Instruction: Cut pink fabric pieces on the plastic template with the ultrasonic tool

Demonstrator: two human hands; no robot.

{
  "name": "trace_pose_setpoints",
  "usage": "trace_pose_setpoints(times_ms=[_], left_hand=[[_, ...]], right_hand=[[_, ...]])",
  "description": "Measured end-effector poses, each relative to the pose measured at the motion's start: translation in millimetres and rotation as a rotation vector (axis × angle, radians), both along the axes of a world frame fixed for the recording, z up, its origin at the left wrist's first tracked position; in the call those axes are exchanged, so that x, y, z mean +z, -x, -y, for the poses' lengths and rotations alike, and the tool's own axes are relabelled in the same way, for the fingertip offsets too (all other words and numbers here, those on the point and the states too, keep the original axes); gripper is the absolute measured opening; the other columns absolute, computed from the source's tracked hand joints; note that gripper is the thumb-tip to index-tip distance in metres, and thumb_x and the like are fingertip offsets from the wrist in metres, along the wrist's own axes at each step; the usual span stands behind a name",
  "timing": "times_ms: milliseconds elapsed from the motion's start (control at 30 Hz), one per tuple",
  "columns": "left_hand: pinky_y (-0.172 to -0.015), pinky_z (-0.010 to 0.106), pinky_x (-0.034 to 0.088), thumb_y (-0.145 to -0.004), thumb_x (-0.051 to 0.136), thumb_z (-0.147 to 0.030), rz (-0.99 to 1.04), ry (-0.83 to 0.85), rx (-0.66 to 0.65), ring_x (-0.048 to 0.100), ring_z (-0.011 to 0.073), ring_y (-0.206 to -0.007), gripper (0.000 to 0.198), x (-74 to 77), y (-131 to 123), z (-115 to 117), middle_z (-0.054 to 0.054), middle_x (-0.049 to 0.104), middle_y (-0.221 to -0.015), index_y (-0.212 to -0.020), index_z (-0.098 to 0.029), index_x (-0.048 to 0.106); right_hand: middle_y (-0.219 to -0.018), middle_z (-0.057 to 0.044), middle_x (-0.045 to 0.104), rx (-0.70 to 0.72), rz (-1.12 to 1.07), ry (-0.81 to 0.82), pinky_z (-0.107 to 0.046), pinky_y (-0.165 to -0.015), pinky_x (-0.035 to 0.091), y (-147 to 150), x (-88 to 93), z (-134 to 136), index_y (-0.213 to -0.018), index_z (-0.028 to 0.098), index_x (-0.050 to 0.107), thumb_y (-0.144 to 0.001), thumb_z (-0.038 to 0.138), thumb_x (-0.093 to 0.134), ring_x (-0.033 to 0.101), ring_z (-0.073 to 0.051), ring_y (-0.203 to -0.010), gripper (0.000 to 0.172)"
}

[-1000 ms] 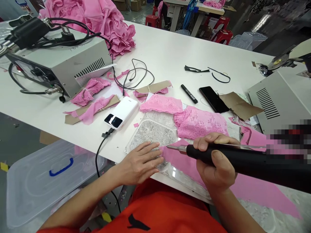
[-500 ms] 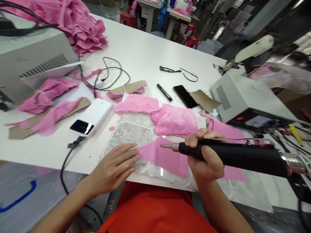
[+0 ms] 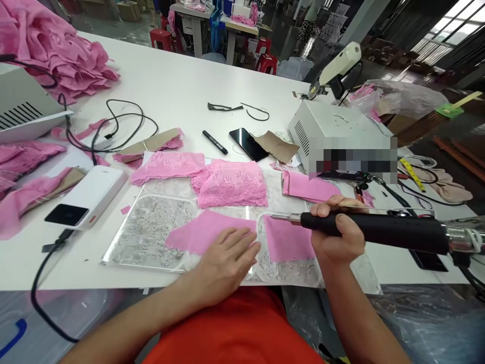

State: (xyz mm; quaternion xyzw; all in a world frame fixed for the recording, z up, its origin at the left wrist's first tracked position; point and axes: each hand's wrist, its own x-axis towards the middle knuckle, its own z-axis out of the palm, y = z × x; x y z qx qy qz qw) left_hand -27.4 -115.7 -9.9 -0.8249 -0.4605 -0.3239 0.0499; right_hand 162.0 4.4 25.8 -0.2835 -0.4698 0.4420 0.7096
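Left hand (image 3: 229,258): palm down, fingers extended and grasping nothing; we record it laid flat over the left pink piece (image 3: 200,230), covering its near right part. Right hand (image 3: 337,240): wrapped round the black handheld tool (image 3: 401,232), thumb along the near side of the barrel. The tool lies roughly level, its metal tip (image 3: 286,218) pointing left, over the far left corner of the right pink piece (image 3: 290,242). We cannot tell whether the tip touches the cloth.

Both pink pieces lie at the near edge of the white table (image 3: 166,86), within the area of a grey mottled board (image 3: 151,227); a pale strip separates them. On the far side of the board we note a lace stack (image 3: 233,184), with a smaller lace piece (image 3: 170,166) to its left and folded pink cloth (image 3: 310,187) to its right.

Farther off: a black marker (image 3: 214,142), a dark phone (image 3: 248,144), and brown paper (image 3: 276,146) beside the phone. A grey box (image 3: 329,126) stands to the right. At left we log a white device (image 3: 89,194) with a dark display, a cable (image 3: 38,290) running from its near end; a pink fabric heap (image 3: 56,55) occupies the far left.
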Motion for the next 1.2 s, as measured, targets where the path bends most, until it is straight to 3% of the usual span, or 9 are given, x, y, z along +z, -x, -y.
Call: trace_pose_setpoints(times_ms=[100, 233, 967, 1200], left_hand=[[-0.093, 0.04, 0.05, -0.095, 0.052, -0.02, -0.039, 0.014, -0.035, 0.062, 0.0247, -0.113, 0.022, -3.7, -26, -11, 0.012, 0.068, -0.117, -0.113, -0.012, 0.062], [-0.094, 0.04, 0.048, -0.096, 0.05, -0.023, -0.069, 0.023, -0.032, 0.061, 0.0247, -0.113, 0.023, -8.3, -38, -16, 0.013, 0.068, -0.118, -0.114, -0.012, 0.061], [-0.093, 0.041, 0.046, -0.098, 0.047, -0.024, -0.06, 0.047, -0.094, 0.061, 0.026, -0.111, 0.026, -8.7, -37, -19, 0.012, 0.069, -0.115, -0.113, -0.009, 0.061], [-0.092, 0.038, 0.047, -0.096, 0.05, -0.023, -0.081, 0.047, -0.167, 0.061, 0.0251, -0.113, 0.025, -5.2, -35, -10, 0.015, 0.069, -0.114, -0.113, -0.008, 0.061]], right_hand=[[-0.079, 0.002, 0.054, 0.053, -0.003, -0.026, -0.03, -0.057, 0.046, 2, -5.5, -4, -0.078, 0.021, 0.056, -0.064, 0.021, 0.059, 0.052, -0.009, -0.056, 0.014], [-0.082, 0.001, 0.055, 0.092, -0.019, -0.042, -0.03, -0.059, 0.046, 2, -10.3, -9, -0.081, 0.021, 0.056, -0.067, 0.021, 0.06, 0.053, -0.01, -0.058, 0.015], [-0.081, 0.001, 0.056, 0.117, 0.003, -0.01, -0.031, -0.06, 0.049, 5, -8.6, -10, -0.079, 0.021, 0.056, -0.069, 0.02, 0.063, 0.055, -0.01, -0.058, 0.012], [-0.074, 0.001, 0.054, 0.12, -0.059, 0.047, -0.027, -0.048, 0.045, -10, -6.0, -3, -0.076, 0.02, 0.057, -0.064, 0.024, 0.059, 0.051, -0.009, -0.051, 0.013]])
